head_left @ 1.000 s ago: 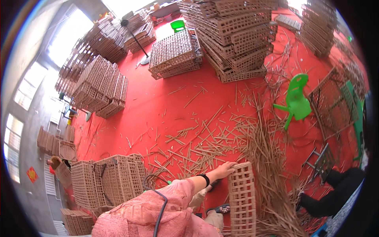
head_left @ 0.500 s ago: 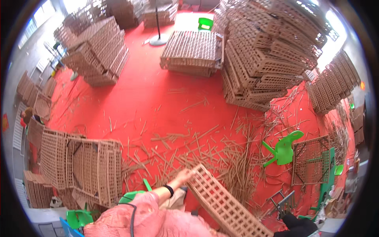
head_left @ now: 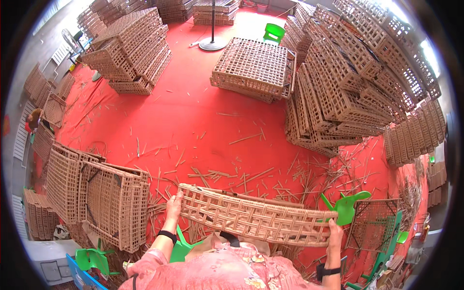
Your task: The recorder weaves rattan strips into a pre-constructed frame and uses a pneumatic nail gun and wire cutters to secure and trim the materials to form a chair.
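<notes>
A brown woven lattice frame (head_left: 256, 217), like a shallow rattan tray or panel, is held up in front of my body with one side toward me. My left hand (head_left: 174, 205) is closed on its left end. At its right end, my right hand (head_left: 335, 235) grips the lower corner, lower than the left one. Both wrists wear a black band. Under and beyond the frame, cut woven strips (head_left: 251, 179) lie scattered over the red floor covering (head_left: 193, 125).
Tall stacks of lattice frames stand at the right (head_left: 338, 92) and far left (head_left: 130, 53), with a low stack (head_left: 253, 65) ahead. More frames (head_left: 113, 200) lean at near left. Green chairs (head_left: 347, 207) stand nearby. A pole base (head_left: 212, 43) is farther off. Someone (head_left: 34, 118) is at far left.
The frame has swung from slanting down at the right to nearly level across my front. My left hand moved left and up; my right hand has come into view, gripping the right end.
</notes>
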A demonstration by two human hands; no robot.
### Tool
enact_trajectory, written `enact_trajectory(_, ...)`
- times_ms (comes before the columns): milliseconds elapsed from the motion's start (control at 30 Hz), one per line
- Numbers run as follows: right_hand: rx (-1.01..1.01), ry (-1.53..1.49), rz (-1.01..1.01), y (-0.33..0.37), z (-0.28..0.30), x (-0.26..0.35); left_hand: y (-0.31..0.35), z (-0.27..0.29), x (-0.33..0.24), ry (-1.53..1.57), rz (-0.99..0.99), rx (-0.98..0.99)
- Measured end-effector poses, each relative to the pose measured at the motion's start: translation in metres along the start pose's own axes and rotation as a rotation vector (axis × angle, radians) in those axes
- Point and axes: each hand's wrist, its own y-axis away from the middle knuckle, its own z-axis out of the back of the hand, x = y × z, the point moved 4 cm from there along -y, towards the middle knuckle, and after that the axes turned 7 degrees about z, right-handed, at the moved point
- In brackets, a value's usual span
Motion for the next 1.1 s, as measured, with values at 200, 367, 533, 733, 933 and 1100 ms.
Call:
enact_trajectory(200, -0.002, -0.227, 0.165, -0.134, -0.041, 0.038, -0.004, -0.026, -0.134, -0.118, -0.246, -0.188)
enact_trajectory(367, 0.064, -0.351, 0.129, -0.22, -0.09, 0.112, -0.019, -0.058, -0.288, -0.412, -0.585, -0.416)
enact_trajectory(533, 0.068, -0.487, 0.202, -0.312, -0.117, 0.15, -0.022, -0.12, -0.471, -0.597, -0.857, -0.53)
enact_trajectory(733, -0.065, -0.694, 0.284, -0.365, -0.167, 0.228, -0.085, -0.154, -0.628, -0.542, -1.023, -0.621)
enact_trajectory(933, -0.329, -0.978, 0.468, -0.35, -0.237, 0.323, -0.222, -0.198, -0.766, -0.307, -1.103, -0.43)
enact_trajectory(1100, -0.375, -0.655, 0.47, -0.348, -0.426, 0.321, -0.508, -0.258, -0.817, -0.168, -1.181, -0.393)
